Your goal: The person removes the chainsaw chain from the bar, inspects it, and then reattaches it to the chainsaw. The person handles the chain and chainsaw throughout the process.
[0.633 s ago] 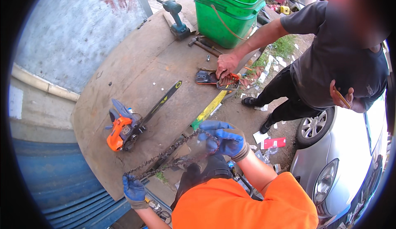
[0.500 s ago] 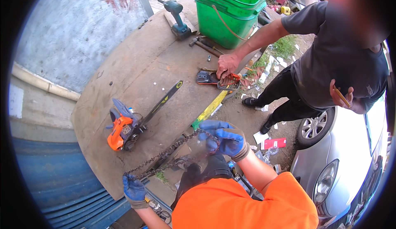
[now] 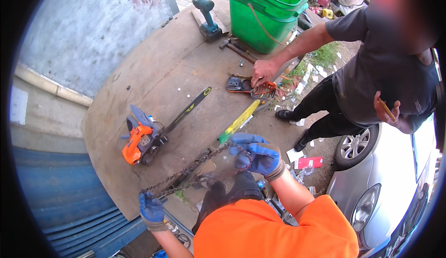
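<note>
A saw chain [image 3: 189, 169] hangs as a long loop between my two hands, just off the table's near edge. My left hand [image 3: 152, 209], in a blue-coated glove, is closed on its left end. Toward the right, my right hand [image 3: 258, 154], gloved the same way, grips the other end with bent fingers. Beyond the chain lies an orange and grey chainsaw [image 3: 142, 139] on the wooden table [image 3: 153, 91], its bar [image 3: 186, 111] pointing away to the right. A co-worker's hand [image 3: 265, 72] rests at an orange and black saw cover [image 3: 239, 85] by the table's right edge.
A drill [image 3: 207, 18], a hammer [image 3: 238, 50] and stacked green buckets [image 3: 265, 21] stand or lie at the table's far side. The co-worker stands to the right, holding a small yellowish object. A silver car [image 3: 371, 179] is parked at the right; litter covers the ground.
The view has shifted slightly, so the table and its things appear a little higher and further right. Both hands keep hold of the stretched chain. The co-worker's hand stays at the cover.
</note>
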Available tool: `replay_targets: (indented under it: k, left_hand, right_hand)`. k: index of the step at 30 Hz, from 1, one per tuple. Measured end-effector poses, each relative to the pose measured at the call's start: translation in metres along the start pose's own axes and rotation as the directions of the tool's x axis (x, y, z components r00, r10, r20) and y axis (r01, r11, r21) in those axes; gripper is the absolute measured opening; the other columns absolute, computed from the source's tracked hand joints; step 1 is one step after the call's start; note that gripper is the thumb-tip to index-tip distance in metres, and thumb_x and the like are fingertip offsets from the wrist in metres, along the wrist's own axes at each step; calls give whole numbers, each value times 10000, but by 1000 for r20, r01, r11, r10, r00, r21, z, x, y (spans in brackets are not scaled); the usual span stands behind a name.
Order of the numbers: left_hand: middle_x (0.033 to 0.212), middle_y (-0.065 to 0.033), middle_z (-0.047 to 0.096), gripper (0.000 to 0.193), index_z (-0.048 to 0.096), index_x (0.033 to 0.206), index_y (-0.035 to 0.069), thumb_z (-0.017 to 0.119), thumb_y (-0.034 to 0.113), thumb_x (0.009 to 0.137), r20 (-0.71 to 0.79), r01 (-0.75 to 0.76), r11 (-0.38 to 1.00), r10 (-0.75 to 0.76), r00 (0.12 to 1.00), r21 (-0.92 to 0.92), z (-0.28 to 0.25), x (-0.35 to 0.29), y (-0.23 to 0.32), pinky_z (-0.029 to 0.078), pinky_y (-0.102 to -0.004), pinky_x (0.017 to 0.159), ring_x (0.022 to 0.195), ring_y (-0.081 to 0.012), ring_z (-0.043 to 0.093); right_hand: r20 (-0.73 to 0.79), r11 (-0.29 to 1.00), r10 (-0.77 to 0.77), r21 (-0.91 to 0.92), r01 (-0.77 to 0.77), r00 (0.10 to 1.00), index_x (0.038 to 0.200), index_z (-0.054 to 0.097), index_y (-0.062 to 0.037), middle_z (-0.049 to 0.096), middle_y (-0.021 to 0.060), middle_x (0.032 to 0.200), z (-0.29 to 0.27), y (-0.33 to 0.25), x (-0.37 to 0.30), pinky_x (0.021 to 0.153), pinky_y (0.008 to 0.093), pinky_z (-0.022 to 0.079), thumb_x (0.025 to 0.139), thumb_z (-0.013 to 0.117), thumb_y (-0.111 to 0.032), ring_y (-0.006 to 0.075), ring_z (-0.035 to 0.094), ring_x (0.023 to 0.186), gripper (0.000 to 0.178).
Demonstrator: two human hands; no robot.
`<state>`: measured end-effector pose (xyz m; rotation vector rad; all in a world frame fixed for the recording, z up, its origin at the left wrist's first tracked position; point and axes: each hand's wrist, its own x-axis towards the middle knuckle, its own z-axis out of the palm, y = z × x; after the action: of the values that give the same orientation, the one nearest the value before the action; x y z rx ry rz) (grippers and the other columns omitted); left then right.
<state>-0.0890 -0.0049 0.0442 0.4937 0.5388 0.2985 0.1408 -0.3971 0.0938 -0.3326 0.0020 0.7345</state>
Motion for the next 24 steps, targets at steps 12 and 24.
replay_targets:
  k: [12,24]
  left_hand:
    - [1063,-74,729,282,686,1139,81,478,220,1008,-56,10,999,-13,998,-52,2,-2,3,568,-336,718,926,-175,695]
    - [1063,-71,730,270,696,1127,85,497,220,1002,-54,22,998,-25,998,-62,-2,-2,3,562,-320,713,924,-173,694]
  right_hand:
    - [85,1000,1,-5,-1,996,1373,472,42,625,190,1182,1,-1,1,759,314,498,909,601,-214,181,627,819,545]
    - [101,999,19,37,-22,995,1395,458,18,611,191,1228,-2,-2,1,765,316,487,913,595,-183,170,596,814,540]
